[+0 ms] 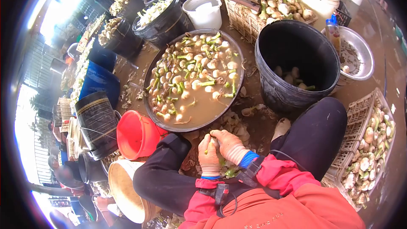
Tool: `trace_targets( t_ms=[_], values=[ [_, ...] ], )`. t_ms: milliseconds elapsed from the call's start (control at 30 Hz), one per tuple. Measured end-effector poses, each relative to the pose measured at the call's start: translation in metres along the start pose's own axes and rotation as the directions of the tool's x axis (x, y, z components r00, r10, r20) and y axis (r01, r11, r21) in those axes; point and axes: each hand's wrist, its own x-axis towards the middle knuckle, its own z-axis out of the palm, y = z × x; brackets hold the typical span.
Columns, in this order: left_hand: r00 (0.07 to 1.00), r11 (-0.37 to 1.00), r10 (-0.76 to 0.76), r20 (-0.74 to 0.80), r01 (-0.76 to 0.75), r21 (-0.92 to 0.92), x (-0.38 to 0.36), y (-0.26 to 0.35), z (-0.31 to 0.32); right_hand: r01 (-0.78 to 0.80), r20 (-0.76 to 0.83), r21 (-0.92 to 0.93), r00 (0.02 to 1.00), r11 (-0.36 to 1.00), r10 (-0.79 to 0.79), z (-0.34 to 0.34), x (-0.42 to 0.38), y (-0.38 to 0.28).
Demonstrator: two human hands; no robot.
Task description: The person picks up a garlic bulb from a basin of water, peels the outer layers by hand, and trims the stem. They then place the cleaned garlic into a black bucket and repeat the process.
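Both my hands wear pale orange gloves and meet in front of my lap, close to the near rim of a wide dark tub [186, 129]. My left hand [208, 157] is closed around a small pale bulb [215, 141], mostly hidden by fingers, with a bit of green stem showing. The fingers of my right hand [230, 145] are pressed onto the same bulb from the right. Muddy water fills the tub, and many pale bulbs [196, 84] with short green stems float in it. Loose papery peelings [237, 127] lie on the ground just beyond my hands.
A black bucket [265, 74] with a few bulbs stands right of the tub. A crate [339, 161] of bulbs is at my right. Left are a red bucket [131, 133] and a cream bucket [127, 186]. A metal basin [368, 55] and a white bucket [203, 15] stand farther back.
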Motion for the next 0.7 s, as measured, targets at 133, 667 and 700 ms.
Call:
trace_targets(
  t_ms=[133,667,700],
  values=[
    [0.969,0.799,-0.178,0.169,0.243,-0.551,0.002,0.003,-0.006,-0.089,-0.076,0.396,0.989,0.914,0.129,0.003,0.004,0.016],
    [0.920,0.021,-0.211,-0.329,-0.332,-0.943,0.127,0.093,-0.122,-0.326,0.091,0.703,0.922,0.632,0.375,0.025,0.025,0.062],
    [0.913,0.145,-0.235,-0.333,-0.306,-0.941,0.138,0.096,-0.118,-0.263,0.060,0.703,0.948,0.660,0.314,0.019,0.020,0.050]
  ],
)
